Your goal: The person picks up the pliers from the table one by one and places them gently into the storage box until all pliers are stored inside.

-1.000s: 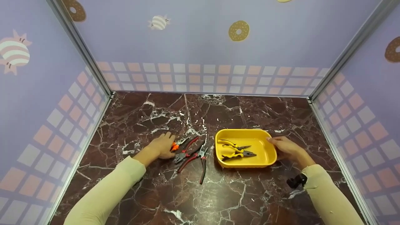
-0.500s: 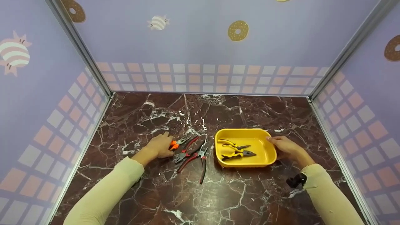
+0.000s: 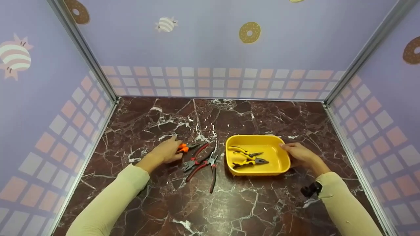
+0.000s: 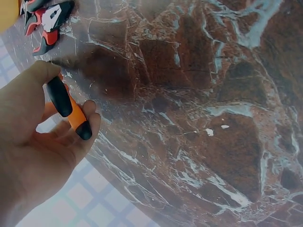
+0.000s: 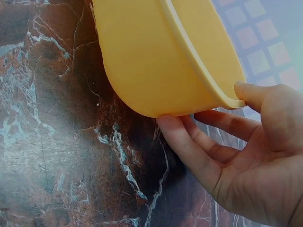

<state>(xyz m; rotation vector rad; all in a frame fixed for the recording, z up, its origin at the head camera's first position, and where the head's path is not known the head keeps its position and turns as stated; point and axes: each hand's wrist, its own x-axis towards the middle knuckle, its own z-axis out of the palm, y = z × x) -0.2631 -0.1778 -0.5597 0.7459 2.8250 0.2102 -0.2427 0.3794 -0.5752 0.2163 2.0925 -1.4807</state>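
Observation:
My left hand (image 3: pixel 165 151) pinches the handles of the orange-and-black pliers (image 3: pixel 185 148) between thumb and fingers. Their metal nose points right, away from the palm. In the left wrist view the handle ends (image 4: pixel 77 116) stick out past the thumb, over the curled fingers. Right beside them lie two red-and-black pliers, one (image 3: pixel 201 150) behind and one (image 3: pixel 213 178) in front with its handles spread. My right hand (image 3: pixel 301 153) grips the right end of a yellow bin (image 5: pixel 142 61), thumb over the rim, fingers underneath. Inside lie yellow-and-black pliers (image 3: pixel 241 150) and a second, thicker-nosed pair (image 3: pixel 250 162).
A dark red marbled tabletop (image 3: pixel 229 209) carries everything. Lilac printed panels (image 3: pixel 210 49) close in the back and both sides, with metal posts at the corners. A black device (image 3: pixel 311 189) is worn on the right wrist.
My left hand has drawn slightly left, and the orange pliers have turned a little in it, their nose now flatter toward the right. The right hand and the bin keep their place.

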